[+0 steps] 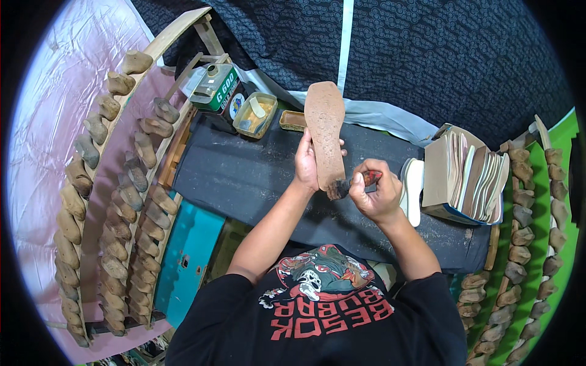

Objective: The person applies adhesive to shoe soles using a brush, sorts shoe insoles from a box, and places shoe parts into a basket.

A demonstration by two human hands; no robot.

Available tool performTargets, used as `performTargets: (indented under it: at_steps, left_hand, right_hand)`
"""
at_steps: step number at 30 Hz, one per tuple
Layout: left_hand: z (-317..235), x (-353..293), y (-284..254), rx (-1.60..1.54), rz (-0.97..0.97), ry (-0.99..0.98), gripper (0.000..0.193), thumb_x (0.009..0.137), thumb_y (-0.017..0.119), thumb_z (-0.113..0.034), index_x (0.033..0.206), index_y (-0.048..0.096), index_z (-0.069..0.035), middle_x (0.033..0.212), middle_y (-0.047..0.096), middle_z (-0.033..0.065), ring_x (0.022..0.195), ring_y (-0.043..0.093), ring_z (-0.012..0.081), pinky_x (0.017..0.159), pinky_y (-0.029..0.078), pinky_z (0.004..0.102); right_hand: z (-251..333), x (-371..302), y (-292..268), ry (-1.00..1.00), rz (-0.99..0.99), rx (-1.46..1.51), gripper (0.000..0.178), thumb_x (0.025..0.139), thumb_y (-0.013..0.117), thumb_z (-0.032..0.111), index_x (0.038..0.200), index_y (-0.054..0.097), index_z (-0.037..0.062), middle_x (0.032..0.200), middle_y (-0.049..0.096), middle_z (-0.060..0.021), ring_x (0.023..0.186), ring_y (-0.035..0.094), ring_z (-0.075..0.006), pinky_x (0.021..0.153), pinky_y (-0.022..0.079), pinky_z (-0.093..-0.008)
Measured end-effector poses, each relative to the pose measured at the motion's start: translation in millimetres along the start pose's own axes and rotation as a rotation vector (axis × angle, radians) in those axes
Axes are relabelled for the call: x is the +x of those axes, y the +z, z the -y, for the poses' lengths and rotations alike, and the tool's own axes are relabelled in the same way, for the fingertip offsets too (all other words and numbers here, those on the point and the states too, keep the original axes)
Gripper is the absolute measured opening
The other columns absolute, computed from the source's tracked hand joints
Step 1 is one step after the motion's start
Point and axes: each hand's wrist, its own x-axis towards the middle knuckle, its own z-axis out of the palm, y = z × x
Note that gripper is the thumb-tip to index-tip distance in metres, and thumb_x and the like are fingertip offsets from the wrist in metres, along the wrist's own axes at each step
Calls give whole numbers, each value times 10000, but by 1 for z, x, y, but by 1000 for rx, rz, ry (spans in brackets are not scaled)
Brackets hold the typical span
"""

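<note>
A brown shoe sole (325, 116), speckled and rough on its face, is held up over the table by my left hand (304, 161). The fingers wrap behind it and the thumb lies along its left edge. My right hand (379, 195) is closed round the red handle of a brush (340, 189). Its dark bristles meet the narrow lower end of the sole. Just to the right of that hand, pale soles (413, 190) lie on the dark-covered table (268, 174).
At the table's back left stand a large green and black can (221, 91), an open tub (256, 116) with a pale scraper, and a shallow tray (292, 120). A cardboard box (436, 174) packed with soles stands right. Racks of wooden shoe lasts (113, 265) flank both sides.
</note>
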Motion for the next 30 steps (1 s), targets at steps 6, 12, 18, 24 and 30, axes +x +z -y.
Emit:
performTargets:
  at_steps: [6,12,18,24,30]
  left_hand:
    - [17,-15,35,-3,-185,-26,545,1090,297,-485,1323,556,-66,1055,698,125,1028,672,233,921,546,401]
    - [14,-18,21,68,-42,-43,541,1094,294,-464,1361,539,-62,1186,669,116,1081,657,240,925,545,404]
    - [31,-25,14,42,8,-95,520,1090,291,-425,1443,498,-104,1381,594,96,1200,627,253,1031,508,425]
    - [40,-28,21,49,-17,-149,532,1085,304,-483,1417,485,-109,1225,650,89,982,688,224,862,578,404]
    - [28,-23,10,-10,110,-128,536,1075,323,-478,1395,526,-98,1229,656,114,1039,664,263,888,555,457]
  right_hand:
    - [-5,27,-4,63,-190,101,222,912,668,2,1088,533,-6,812,689,-87,680,679,-132,631,560,-276]
    - [-6,15,3,-3,-86,-4,242,880,738,81,1050,595,-16,818,684,-83,678,680,-162,629,547,-300]
    - [-16,39,2,38,-173,-26,244,893,729,62,1078,590,-17,820,685,-86,692,685,-167,646,552,-298]
    - [-22,47,-8,0,-218,-38,224,927,706,62,1095,578,-15,862,698,-96,745,697,-157,677,558,-292]
    - [-29,41,-24,-3,-338,-16,194,939,684,58,1085,577,-13,860,709,-91,732,685,-145,683,550,-285]
